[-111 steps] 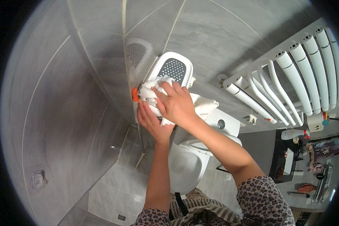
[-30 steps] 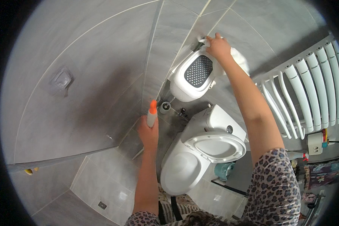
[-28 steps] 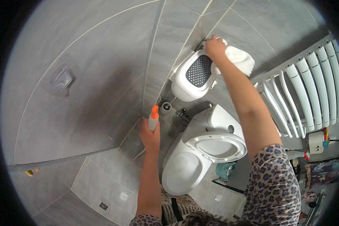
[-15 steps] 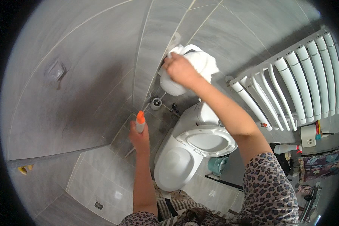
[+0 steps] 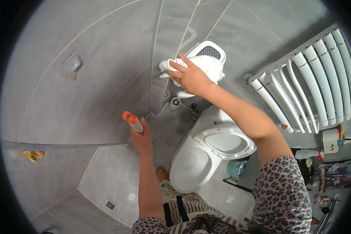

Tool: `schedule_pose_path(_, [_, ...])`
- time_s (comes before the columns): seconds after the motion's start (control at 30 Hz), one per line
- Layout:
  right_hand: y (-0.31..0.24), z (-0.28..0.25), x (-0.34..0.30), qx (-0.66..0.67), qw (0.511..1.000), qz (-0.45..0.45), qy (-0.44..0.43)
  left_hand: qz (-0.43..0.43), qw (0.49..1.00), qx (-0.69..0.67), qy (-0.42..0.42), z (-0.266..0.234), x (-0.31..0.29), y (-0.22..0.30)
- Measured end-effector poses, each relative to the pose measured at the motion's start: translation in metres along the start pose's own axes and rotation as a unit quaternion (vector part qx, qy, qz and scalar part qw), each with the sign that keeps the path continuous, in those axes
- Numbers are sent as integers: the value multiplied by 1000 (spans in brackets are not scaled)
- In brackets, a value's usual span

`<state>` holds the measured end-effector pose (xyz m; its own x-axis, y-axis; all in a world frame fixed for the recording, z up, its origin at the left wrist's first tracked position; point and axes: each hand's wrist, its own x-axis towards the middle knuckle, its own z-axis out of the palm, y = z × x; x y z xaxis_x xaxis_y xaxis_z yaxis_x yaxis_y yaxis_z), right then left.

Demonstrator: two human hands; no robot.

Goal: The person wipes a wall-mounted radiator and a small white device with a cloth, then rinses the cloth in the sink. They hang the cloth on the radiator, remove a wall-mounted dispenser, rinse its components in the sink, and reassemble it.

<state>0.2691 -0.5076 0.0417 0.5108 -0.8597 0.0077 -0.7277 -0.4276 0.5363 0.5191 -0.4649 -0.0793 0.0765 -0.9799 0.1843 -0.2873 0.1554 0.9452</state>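
Note:
My left hand (image 5: 141,137) is wrapped around a pale grip with an orange loop end (image 5: 131,117). It looks like the top of a long handle, and its far end is hidden below the hand. Farther up, my right hand (image 5: 195,80) grips a bunched white cloth (image 5: 208,67), which spreads out on both sides of the fingers. Behind the cloth sits a white wall-mounted holder (image 5: 223,54) with a dark speckled panel, partly covered by the cloth.
A white toilet (image 5: 187,175) with its lid raised stands below my right arm. Beside the wall is a toilet brush holder (image 5: 175,103). A white towel radiator (image 5: 300,89) hangs at right. A teal bucket (image 5: 234,170) sits right of the toilet, and a spray bottle (image 5: 306,154) lies farther right.
My right hand has opened out somewhat and moved slightly right and down with the cloth, uncovering more of the holder. The orange-ended grip in my left hand now tilts left.

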Motion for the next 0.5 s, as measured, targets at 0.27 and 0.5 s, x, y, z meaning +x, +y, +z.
schedule_pose_path(0.27, [-49, 17, -60, 61, 996, -3, -68, -23, 989, 55, -135, 39, 62, 12])
schedule_pose_path(0.5, [-90, 26, -149, 213, 925, 315, -25, 75, 966, 121, -217, 108, 156, -11])
